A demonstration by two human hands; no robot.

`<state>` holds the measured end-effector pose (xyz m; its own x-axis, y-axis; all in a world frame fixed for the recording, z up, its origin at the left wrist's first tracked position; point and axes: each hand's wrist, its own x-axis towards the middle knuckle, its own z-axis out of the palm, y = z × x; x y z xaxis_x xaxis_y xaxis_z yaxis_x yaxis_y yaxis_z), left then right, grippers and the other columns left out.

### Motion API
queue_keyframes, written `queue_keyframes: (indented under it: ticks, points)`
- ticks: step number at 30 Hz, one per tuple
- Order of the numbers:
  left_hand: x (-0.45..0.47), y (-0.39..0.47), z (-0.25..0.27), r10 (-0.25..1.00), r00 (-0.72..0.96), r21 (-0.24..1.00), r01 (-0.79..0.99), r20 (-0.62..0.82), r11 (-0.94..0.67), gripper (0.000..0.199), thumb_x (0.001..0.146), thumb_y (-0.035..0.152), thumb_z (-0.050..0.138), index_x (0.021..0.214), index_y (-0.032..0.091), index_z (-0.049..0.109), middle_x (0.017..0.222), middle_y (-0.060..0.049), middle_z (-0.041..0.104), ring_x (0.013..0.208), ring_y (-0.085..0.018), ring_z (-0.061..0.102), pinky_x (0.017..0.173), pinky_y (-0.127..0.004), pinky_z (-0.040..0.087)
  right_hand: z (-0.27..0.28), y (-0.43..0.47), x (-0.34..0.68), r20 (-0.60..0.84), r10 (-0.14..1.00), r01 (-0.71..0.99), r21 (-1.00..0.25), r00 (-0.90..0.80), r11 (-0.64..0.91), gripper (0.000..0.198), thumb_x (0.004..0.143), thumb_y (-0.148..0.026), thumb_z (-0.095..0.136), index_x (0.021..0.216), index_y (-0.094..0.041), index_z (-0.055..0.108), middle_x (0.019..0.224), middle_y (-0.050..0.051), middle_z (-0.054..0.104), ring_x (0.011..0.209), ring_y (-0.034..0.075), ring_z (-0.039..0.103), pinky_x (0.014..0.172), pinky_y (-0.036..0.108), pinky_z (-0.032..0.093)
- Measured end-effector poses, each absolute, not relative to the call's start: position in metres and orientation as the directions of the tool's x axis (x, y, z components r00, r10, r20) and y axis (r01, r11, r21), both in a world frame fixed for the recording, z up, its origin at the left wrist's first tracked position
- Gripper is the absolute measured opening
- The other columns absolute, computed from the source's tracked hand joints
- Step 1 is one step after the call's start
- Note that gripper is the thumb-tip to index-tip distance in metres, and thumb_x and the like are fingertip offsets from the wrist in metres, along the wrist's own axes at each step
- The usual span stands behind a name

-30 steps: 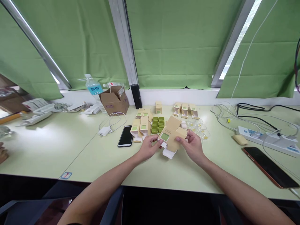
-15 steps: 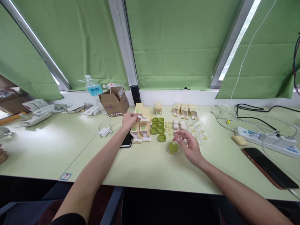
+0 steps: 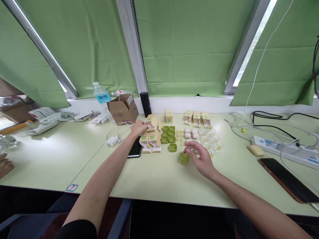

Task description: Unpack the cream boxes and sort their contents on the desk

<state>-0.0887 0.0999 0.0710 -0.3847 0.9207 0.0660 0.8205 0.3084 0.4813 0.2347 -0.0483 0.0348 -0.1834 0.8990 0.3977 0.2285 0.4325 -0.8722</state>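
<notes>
My left hand (image 3: 139,127) is closed on a small cream cardboard box (image 3: 151,122) with a green label, at the back of a cluster of similar open boxes (image 3: 155,141). My right hand (image 3: 201,160) is half curled with fingers apart, its fingertips just by a small clear container with a green lid (image 3: 184,158); whether they touch it I cannot tell. Beyond it lie several green square lids (image 3: 172,147), small yellow pieces (image 3: 181,139), pale pink blocks (image 3: 194,134) and clear cups (image 3: 211,137).
More cream boxes (image 3: 196,119) stand along the back. A dark tablet or phone (image 3: 135,149) lies partly under the left box cluster. A brown carton (image 3: 124,109), a charger (image 3: 112,141), a power strip (image 3: 286,150) and a phone (image 3: 286,179) surround the area. Another person's hand (image 3: 5,165) shows at far left.
The box in my left hand has tipped and come slightly lower and nearer. My right hand has barely moved, its fingertips a little closer to the green-lidded container. The view has shifted slightly.
</notes>
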Motion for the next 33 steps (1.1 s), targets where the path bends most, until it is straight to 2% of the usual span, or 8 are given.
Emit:
queue_keyframes:
  ticks: [10,18,21,23,25,27,30,33]
  points:
    - [-0.085,0.101,0.067,0.924,-0.370,0.448,0.845,0.099,0.291,0.050,0.089,0.062,0.052,0.074,0.019,0.074,0.098,-0.018,0.078,0.109,-0.042,0.068,0.102,-0.053,0.042,0.032,-0.047,0.235,0.396,0.901,0.247,-0.868,-0.180,0.431,0.023,0.095,-0.046,0.059,0.106,-0.027,0.064,0.086,0.004,0.074,0.095,0.027,0.069,0.092,0.045,0.049]
    - [-0.085,0.087,0.077,0.930,-0.354,0.457,0.847,0.100,0.273,0.046,0.091,0.060,0.050,0.084,0.021,0.074,0.107,-0.015,0.077,0.114,-0.040,0.063,0.105,-0.053,0.036,0.031,-0.048,0.234,0.398,0.897,0.276,-0.855,-0.190,0.438,0.019,0.095,-0.041,0.058,0.108,-0.027,0.064,0.089,0.003,0.074,0.098,0.027,0.069,0.095,0.047,0.047]
    - [-0.081,0.074,0.082,0.901,-0.383,0.493,0.835,0.206,0.242,0.036,0.090,0.054,0.054,0.089,0.021,0.070,0.107,-0.014,0.076,0.118,-0.039,0.058,0.102,-0.050,0.038,0.032,-0.043,0.236,0.420,0.895,0.295,-0.845,-0.151,0.446,0.017,0.093,-0.039,0.059,0.105,-0.028,0.064,0.090,0.003,0.074,0.096,0.027,0.068,0.092,0.046,0.048]
    - [-0.072,0.059,0.083,0.844,-0.383,0.517,0.843,0.377,0.152,0.026,0.090,0.045,0.056,0.093,0.021,0.066,0.101,-0.013,0.075,0.121,-0.038,0.053,0.103,-0.050,0.036,0.033,-0.039,0.239,0.469,0.875,0.345,-0.806,-0.123,0.480,0.012,0.092,-0.035,0.060,0.098,-0.027,0.066,0.093,0.004,0.073,0.096,0.027,0.067,0.090,0.046,0.048]
    - [-0.058,0.040,0.083,0.797,-0.277,0.509,0.859,0.537,-0.044,0.017,0.091,0.036,0.055,0.097,0.022,0.063,0.103,-0.010,0.073,0.119,-0.034,0.050,0.104,-0.050,0.035,0.036,-0.035,0.243,0.532,0.833,0.440,-0.718,-0.151,0.539,0.007,0.089,-0.030,0.060,0.090,-0.026,0.066,0.093,0.005,0.073,0.095,0.027,0.064,0.088,0.046,0.046]
    - [-0.038,0.018,0.080,0.799,-0.102,0.492,0.832,0.592,-0.259,0.014,0.090,0.031,0.056,0.099,0.022,0.062,0.103,-0.009,0.070,0.117,-0.032,0.049,0.104,-0.049,0.037,0.039,-0.033,0.246,0.568,0.787,0.536,-0.599,-0.240,0.596,0.007,0.087,-0.024,0.059,0.086,-0.025,0.065,0.090,0.005,0.073,0.095,0.028,0.061,0.085,0.046,0.044]
    - [-0.005,-0.014,0.069,0.848,0.210,0.518,0.713,0.486,-0.473,0.028,0.085,0.025,0.062,0.113,0.023,0.060,0.107,-0.008,0.067,0.114,-0.032,0.050,0.101,-0.051,0.040,0.041,-0.035,0.247,0.558,0.743,0.623,-0.445,-0.369,0.643,0.006,0.085,-0.021,0.060,0.083,-0.023,0.065,0.088,0.006,0.073,0.094,0.028,0.058,0.080,0.043,0.040]
    - [0.022,-0.037,0.053,0.841,0.427,0.585,0.606,0.331,-0.538,0.056,0.078,0.023,0.073,0.130,0.025,0.053,0.121,-0.010,0.064,0.117,-0.033,0.051,0.099,-0.052,0.044,0.039,-0.039,0.243,0.539,0.720,0.692,-0.310,-0.437,0.652,0.002,0.083,-0.021,0.064,0.082,-0.022,0.066,0.089,0.007,0.073,0.095,0.029,0.056,0.079,0.043,0.037]
